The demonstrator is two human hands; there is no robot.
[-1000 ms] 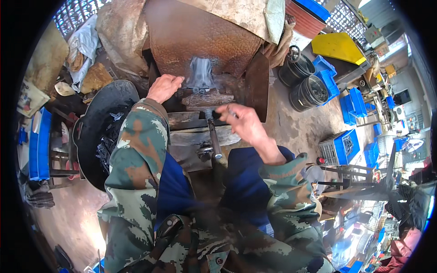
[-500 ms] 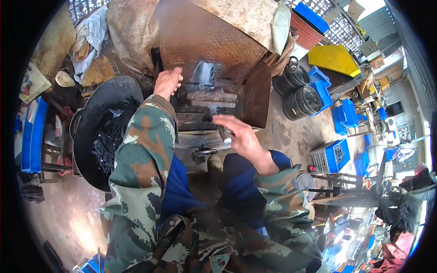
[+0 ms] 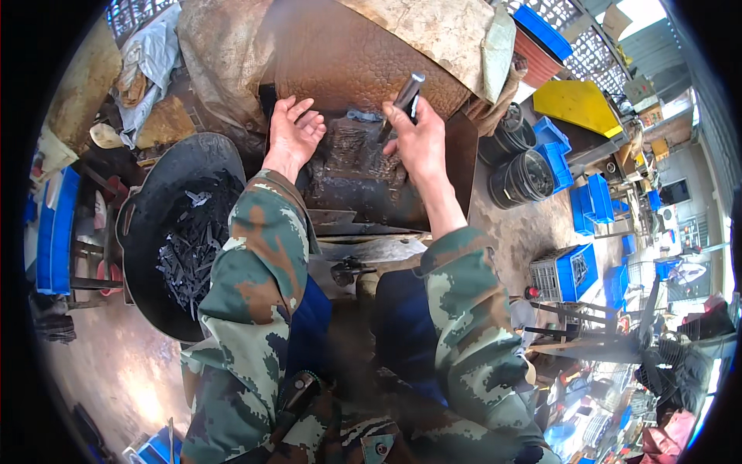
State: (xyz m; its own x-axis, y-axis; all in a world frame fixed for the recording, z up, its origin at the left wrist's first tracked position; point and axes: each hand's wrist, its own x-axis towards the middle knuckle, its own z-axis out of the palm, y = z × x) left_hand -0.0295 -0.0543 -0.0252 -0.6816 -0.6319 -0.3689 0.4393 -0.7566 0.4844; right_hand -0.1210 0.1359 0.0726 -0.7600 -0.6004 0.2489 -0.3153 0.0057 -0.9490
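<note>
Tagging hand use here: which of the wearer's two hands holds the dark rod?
The right hand: it grips the dark rod, shiny end pointing up. The left hand differs: it is open, palm showing, with nothing visible in it.

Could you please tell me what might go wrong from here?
The metal rod might slip from the bare right hand and knock against the rough block nearby. The bare left hand, open near that block, could get scraped if it brushes the surface. The left sleeve appears close to the tub of dark pieces and might snag there.
</note>
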